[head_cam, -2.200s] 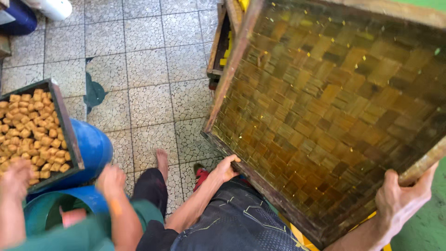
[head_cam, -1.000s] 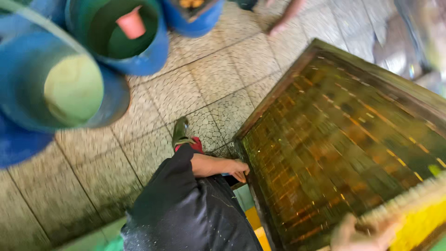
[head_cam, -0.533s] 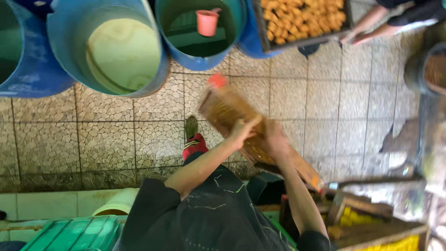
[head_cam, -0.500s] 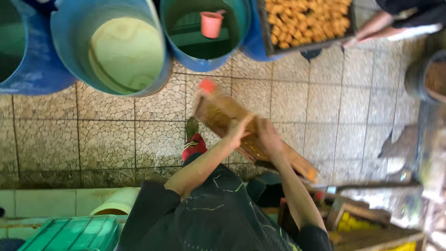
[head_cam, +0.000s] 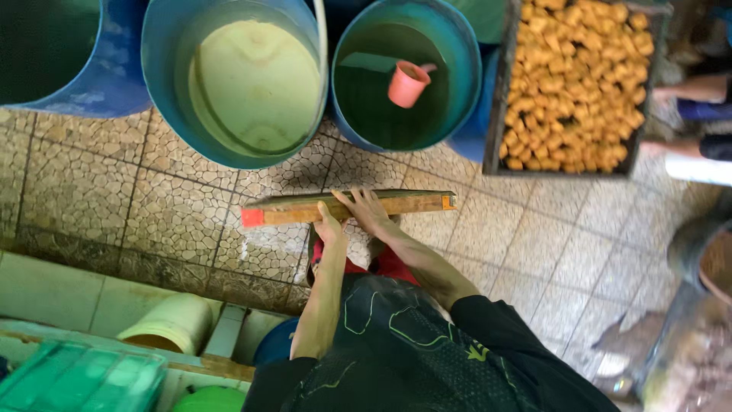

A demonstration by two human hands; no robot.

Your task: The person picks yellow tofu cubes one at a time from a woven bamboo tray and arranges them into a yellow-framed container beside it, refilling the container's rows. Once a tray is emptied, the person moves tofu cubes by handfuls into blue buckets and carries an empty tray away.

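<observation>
Wooden tray (head_cam: 351,207) under both hands' grip

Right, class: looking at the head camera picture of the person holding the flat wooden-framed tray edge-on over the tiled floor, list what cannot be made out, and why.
- Flat wooden-framed tray: seen edge-on, so its woven face is hidden.
- Left hand: its fingers lie behind the tray's edge.
- Right hand: palm hidden; only its back shows.
- Black crate of golden fried pieces: cut off by the top edge.
- Bottom right corner: blurred, things there unclear.
</observation>
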